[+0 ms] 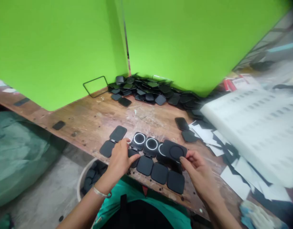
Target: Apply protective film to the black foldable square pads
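Assembly mid-step: right hand [198, 168] pinches a black square pad [175, 151] over the row [148, 152] (ring-faced ones); left hand [120, 157] presses flat, fingers spread. Next calls for careful alignment.

Beyond the grip, two bright green panels [65, 47] stand upright and meet in a corner seam, closing off the far side of the worn wooden tabletop [89, 117]. The wood is scratched and smeared with pale marks. To the left of the grip and lower down lies a grey concrete floor [48, 194], with a dark green bundle [15, 159] resting on it. Off to the right the room blurs into pale shelving. The light is even and soft.
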`<control>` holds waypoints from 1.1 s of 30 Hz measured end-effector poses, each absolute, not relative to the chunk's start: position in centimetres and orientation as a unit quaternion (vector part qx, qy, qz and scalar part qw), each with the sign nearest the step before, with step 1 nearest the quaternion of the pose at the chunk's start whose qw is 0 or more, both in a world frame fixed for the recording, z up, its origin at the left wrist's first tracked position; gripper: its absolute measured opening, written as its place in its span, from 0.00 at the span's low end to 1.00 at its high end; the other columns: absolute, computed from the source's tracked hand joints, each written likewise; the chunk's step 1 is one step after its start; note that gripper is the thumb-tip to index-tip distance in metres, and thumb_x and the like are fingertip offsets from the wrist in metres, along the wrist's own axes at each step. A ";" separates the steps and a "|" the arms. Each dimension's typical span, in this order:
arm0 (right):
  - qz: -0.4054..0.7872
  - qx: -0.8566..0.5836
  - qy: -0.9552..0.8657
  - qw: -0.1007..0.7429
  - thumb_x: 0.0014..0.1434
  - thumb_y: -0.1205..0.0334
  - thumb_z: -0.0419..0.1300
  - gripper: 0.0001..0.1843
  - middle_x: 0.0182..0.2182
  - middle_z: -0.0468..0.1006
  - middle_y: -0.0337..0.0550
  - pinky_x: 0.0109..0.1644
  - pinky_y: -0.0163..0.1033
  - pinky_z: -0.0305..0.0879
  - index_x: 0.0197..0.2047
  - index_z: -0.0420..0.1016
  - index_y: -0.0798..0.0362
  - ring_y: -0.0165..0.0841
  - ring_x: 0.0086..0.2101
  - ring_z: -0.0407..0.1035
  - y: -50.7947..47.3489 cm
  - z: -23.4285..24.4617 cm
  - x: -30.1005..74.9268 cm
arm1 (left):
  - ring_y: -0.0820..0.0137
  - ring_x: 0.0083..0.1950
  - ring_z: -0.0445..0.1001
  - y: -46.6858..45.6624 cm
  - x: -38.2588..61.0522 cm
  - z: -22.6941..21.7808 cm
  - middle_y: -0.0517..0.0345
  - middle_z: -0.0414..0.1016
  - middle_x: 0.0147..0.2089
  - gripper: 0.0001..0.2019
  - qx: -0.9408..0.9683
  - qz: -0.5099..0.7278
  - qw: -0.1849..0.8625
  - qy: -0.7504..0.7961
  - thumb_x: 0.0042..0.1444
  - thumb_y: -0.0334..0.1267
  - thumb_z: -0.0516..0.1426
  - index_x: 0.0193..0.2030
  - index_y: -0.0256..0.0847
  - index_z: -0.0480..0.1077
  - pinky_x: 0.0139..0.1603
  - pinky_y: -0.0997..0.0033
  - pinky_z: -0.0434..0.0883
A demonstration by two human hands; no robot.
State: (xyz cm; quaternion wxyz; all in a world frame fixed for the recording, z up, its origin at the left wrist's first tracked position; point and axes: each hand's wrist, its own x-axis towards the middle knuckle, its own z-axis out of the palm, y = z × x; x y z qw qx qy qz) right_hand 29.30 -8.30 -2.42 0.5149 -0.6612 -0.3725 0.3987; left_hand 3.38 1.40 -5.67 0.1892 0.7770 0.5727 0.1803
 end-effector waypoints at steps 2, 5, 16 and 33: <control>0.414 -0.649 -0.386 0.508 0.55 0.48 0.66 0.16 0.28 0.71 0.38 0.32 0.34 0.63 0.33 0.68 0.51 0.31 0.28 0.65 -7.9 -2.9 29.2 | 0.55 0.47 0.72 1.6 3.4 -5.4 0.49 0.73 0.44 0.32 0.756 0.156 0.228 0.593 0.48 0.41 0.68 0.57 0.35 0.61 0.50 0.54 0.70; 0.417 -0.641 -0.417 0.491 0.57 0.49 0.64 0.14 0.31 0.72 0.39 0.33 0.35 0.63 0.38 0.70 0.51 0.31 0.30 0.66 -7.5 -3.6 29.2 | 0.54 0.47 0.73 2.0 3.4 -4.9 0.49 0.74 0.42 0.37 0.722 0.138 0.279 0.618 0.46 0.39 0.69 0.61 0.34 0.60 0.49 0.57 0.69; 0.472 -0.639 -0.371 0.481 0.52 0.43 0.67 0.21 0.20 0.66 0.34 0.26 0.34 0.54 0.31 0.70 0.52 0.27 0.22 0.58 -6.0 -1.4 29.1 | 0.61 0.42 0.75 3.2 2.5 -2.8 0.53 0.76 0.38 0.14 0.657 0.233 0.431 0.574 0.56 0.47 0.58 0.40 0.37 0.74 0.43 0.65 0.70; 0.677 -0.525 -0.156 0.492 0.35 0.57 0.77 0.16 0.24 0.73 0.37 0.35 0.34 0.64 0.21 0.76 0.55 0.27 0.27 0.64 -8.0 0.5 32.1 | 0.70 0.31 0.80 -0.3 10.2 -0.3 0.49 0.81 0.35 0.22 0.378 0.102 0.842 0.371 0.48 0.35 0.64 0.52 0.33 0.74 0.32 0.76 0.77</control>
